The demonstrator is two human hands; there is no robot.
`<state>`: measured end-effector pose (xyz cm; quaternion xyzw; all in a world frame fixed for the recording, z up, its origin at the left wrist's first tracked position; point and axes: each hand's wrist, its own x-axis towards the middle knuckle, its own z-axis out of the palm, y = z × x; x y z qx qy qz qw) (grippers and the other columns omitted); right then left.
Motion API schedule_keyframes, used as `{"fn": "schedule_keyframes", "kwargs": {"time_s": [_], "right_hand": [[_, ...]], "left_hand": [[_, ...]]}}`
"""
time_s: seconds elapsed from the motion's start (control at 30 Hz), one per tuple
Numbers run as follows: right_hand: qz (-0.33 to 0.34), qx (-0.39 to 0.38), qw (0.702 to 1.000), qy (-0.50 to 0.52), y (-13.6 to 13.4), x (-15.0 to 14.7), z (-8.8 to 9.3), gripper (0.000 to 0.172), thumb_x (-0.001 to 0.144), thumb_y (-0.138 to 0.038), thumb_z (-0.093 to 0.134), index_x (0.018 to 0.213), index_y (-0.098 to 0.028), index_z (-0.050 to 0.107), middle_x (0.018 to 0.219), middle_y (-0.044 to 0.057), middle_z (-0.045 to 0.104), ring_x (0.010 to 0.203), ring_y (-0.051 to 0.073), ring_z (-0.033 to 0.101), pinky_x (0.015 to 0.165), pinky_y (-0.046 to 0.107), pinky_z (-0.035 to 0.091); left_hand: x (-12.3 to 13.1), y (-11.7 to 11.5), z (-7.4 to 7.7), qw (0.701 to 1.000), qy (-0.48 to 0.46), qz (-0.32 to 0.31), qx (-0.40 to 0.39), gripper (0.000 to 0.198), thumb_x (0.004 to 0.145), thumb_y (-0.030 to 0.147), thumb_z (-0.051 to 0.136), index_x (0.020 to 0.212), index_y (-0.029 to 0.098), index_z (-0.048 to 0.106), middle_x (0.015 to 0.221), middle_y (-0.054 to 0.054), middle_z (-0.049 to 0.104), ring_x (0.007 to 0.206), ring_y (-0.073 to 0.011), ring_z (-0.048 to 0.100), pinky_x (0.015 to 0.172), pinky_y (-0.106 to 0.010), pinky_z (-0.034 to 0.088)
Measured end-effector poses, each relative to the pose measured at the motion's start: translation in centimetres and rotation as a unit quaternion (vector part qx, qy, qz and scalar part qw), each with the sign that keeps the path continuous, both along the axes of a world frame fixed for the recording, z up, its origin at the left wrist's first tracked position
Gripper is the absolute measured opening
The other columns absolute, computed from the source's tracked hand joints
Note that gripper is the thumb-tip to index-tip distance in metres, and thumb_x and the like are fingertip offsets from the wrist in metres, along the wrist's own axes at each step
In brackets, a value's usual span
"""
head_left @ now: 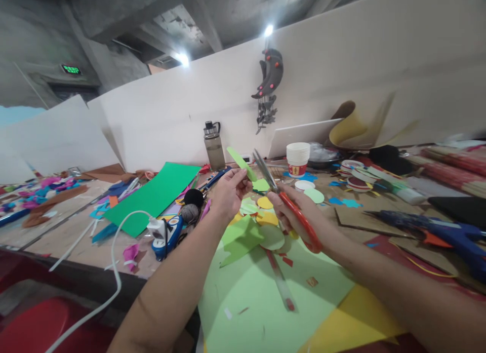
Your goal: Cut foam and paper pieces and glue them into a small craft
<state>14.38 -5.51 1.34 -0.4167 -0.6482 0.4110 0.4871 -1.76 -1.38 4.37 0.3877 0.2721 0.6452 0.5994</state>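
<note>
A white partition (159,110) backs our cluttered worktop (94,251). Above it, our left hand (228,191) pinches a green strip (240,161) between fingers (239,177) — our right hand (290,211) grips scissors (299,219) — both long axes slanting, tips pointing up-left.

As far as I can see, the person's bare left forearm (178,274), smooth and broad at its near end, narrows toward the far wrist and bears a thin dark line, crease or shadow; the bare right forearm (383,274) tapers likewise. The left hand (229,195) and right hand (308,211) are bare too.
</note>
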Motion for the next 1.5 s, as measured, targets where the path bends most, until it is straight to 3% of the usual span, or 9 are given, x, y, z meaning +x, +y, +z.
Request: {"fn": "schedule_keyframes", "kwargs": {"time_s": [0.07,0.23,0.33,0.47,0.67,1.03,1.5], "right_hand": [[0.011,-0.009,0.999,0.036,0.1,0.1,0.2,0.041,0.080,-0.058,0.062,0.100,-0.023,0.055,0.057,-0.007,0.048,0.042,0.011,0.046,0.040,0.024,0.041],[-0.040,0.036,0.995,0.081,0.6,0.5,0.6,0.049,0.077,-0.056,0.067,0.112,-0.023,0.054,0.069,-0.003,0.058,0.050,0.012,0.050,0.044,0.024,0.043],[-0.026,0.020,0.998,0.055,1.0,0.9,1.1,0.045,0.079,-0.057,0.064,0.107,-0.023,0.054,0.064,-0.004,0.055,0.047,0.011,0.046,0.044,0.025,0.040],[0.036,0.004,0.998,-0.056,1.4,2.0,2.1,0.035,0.080,-0.056,0.062,0.087,-0.024,0.051,0.058,-0.006,0.048,0.045,0.010,0.043,0.043,0.023,0.036],[0.079,-0.018,0.980,-0.184,1.0,3.5,3.5,0.040,0.080,-0.060,0.058,0.073,-0.023,0.043,0.054,-0.007,0.044,0.039,0.009,0.041,0.037,0.022,0.032],[0.149,-0.092,0.958,-0.225,0.6,4.0,4.6,0.050,0.075,-0.067,0.061,0.093,-0.020,0.063,0.047,-0.008,0.041,0.040,0.010,0.041,0.036,0.022,0.037],[0.167,-0.116,0.951,-0.233,0.6,3.9,5.1,0.046,0.075,-0.067,0.062,0.077,-0.021,0.056,0.042,-0.008,0.041,0.035,0.008,0.040,0.034,0.019,0.031]], "left_hand": [[0.3,-0.1,-0.2,1.000,0.007,-0.016,0.005,0.023,0.065,0.020,0.081,0.070,0.014,0.060,0.061,0.002,0.060,0.052,-0.0053,0.055,0.054,-0.017,0.045],[0.9,-0.7,-0.5,0.997,0.044,-0.065,0.011,0.027,0.064,0.024,0.083,0.073,0.013,0.061,0.062,0.003,0.057,0.053,-0.0051,0.053,0.054,-0.017,0.044],[0.9,-0.8,-0.5,0.995,0.071,-0.067,0.004,0.027,0.063,0.024,0.083,0.073,0.014,0.060,0.060,0.004,0.056,0.051,-0.0048,0.051,0.052,-0.018,0.042],[0.0,-0.3,0.0,0.995,0.095,-0.032,-0.016,0.024,0.061,0.023,0.078,0.073,0.015,0.059,0.064,0.002,0.061,0.055,-0.0079,0.056,0.052,-0.019,0.042],[-2.4,0.7,1.2,0.988,0.149,-0.013,-0.050,0.017,0.058,0.023,0.069,0.065,0.016,0.056,0.061,-0.002,0.065,0.056,-0.0121,0.060,0.057,-0.024,0.048],[-2.9,0.9,1.1,0.968,0.237,-0.072,-0.032,0.014,0.055,0.022,0.065,0.064,0.013,0.061,0.065,-0.007,0.068,0.056,-0.0142,0.061,0.054,-0.024,0.045],[-3.1,1.0,0.9,0.967,0.234,-0.094,-0.018,0.017,0.055,0.022,0.068,0.059,0.015,0.053,0.060,-0.004,0.063,0.056,-0.0149,0.061,0.055,-0.025,0.044]]}}
